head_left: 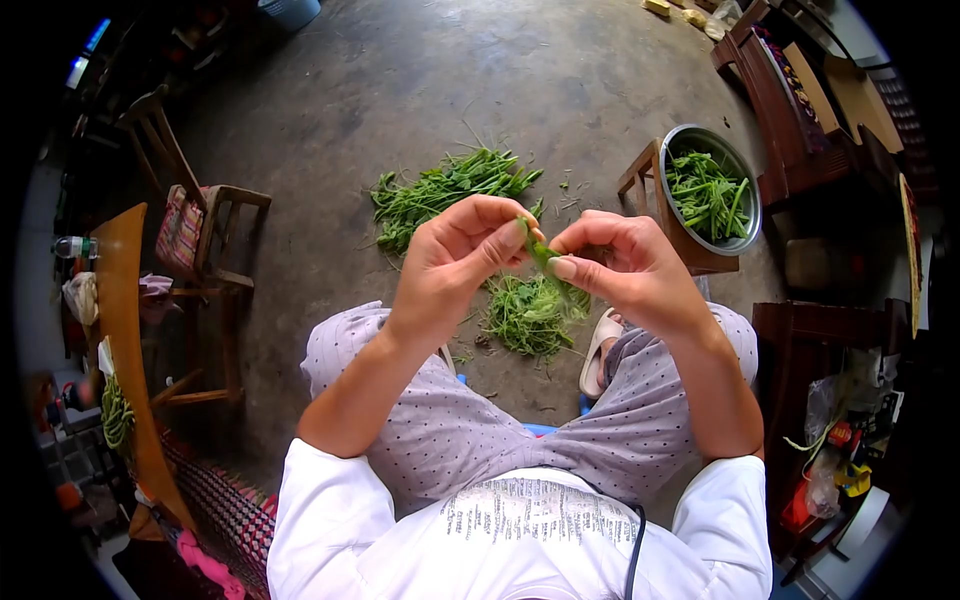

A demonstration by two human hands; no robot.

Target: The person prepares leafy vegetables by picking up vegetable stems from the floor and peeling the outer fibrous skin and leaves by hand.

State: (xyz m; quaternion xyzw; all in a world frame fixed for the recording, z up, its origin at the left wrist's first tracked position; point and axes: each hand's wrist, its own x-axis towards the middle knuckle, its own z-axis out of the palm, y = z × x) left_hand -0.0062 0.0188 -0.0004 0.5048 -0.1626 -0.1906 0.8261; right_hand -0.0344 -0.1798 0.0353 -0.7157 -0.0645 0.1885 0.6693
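Note:
My left hand pinches one end of a green vegetable stem between thumb and fingertips. At its other end my right hand grips it with thumb and forefinger, so the short stem spans both hands above my knees. Beyond my left hand a heap of long green stems lies on the floor. Below the hands, between my feet, sits a looser pile of thin, curly green trimmings. A metal basin with cut green stems in it rests on a wooden stool to the right.
To the left stand a wooden chair with a patterned cushion and a wooden table. Dark wooden furniture lines the right side. A blue bucket is at the far left on the concrete floor.

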